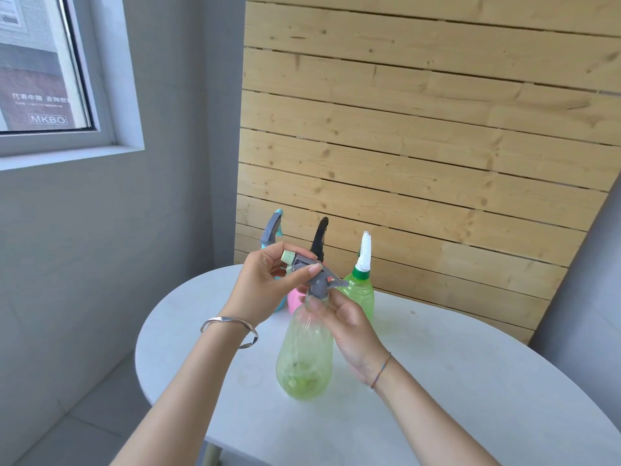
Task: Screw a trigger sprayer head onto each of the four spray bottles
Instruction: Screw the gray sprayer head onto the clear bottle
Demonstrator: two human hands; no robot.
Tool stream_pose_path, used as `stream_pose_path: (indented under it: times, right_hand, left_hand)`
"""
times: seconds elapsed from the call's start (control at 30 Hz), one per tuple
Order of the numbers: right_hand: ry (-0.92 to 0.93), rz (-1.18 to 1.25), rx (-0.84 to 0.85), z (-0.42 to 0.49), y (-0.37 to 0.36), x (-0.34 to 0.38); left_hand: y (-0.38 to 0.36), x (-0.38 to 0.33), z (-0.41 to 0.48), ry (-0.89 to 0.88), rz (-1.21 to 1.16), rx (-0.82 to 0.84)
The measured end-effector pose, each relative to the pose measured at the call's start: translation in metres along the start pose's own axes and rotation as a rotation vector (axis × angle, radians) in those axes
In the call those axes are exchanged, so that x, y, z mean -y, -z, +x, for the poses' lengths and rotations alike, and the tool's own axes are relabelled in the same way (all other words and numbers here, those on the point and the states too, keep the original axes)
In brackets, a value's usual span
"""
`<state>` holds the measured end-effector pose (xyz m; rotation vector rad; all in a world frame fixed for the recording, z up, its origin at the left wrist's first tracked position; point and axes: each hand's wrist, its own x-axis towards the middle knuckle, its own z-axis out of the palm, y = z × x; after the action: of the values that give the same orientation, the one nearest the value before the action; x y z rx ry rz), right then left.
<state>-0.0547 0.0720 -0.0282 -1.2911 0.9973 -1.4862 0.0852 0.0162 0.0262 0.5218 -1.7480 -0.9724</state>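
Observation:
A pale green translucent bottle [304, 358] stands on the white table [453, 381] in front of me. A grey trigger sprayer head [314, 274] with a light green nozzle sits on its neck. My left hand [268, 284] grips the head from the left, thumb and fingers around it. My right hand [349, 327] holds the bottle's neck and shoulder from the right. Behind stand a blue bottle with a grey-blue head [273, 232], a pink bottle [295, 299] with a black head [320, 238], and a bright green bottle [361, 294] with a white head [364, 252].
The table's rounded left edge [144, 348] drops to a grey tiled floor. A wooden slat panel [420, 146] leans against the wall right behind the bottles. A grey wall with a window [40, 68] is on the left.

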Motion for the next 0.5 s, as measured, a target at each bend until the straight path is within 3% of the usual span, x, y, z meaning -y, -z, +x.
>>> stream_pose_path:
  times: [0.13, 0.3, 0.5]
  right_hand:
    - [0.056, -0.078, -0.163, 0.0029, -0.0082, -0.0036]
    - [-0.019, 0.066, -0.003, 0.0008, -0.0020, -0.0018]
    - [0.053, -0.016, -0.184, 0.0029, -0.0096, -0.0037]
  left_hand:
    - [0.0007, -0.0002, -0.0003, 0.011, 0.021, -0.008]
    - [0.0015, 0.0002, -0.0015, -0.001, 0.053, -0.029]
    - [0.0023, -0.0006, -0.0021, -0.004, 0.065, -0.022]
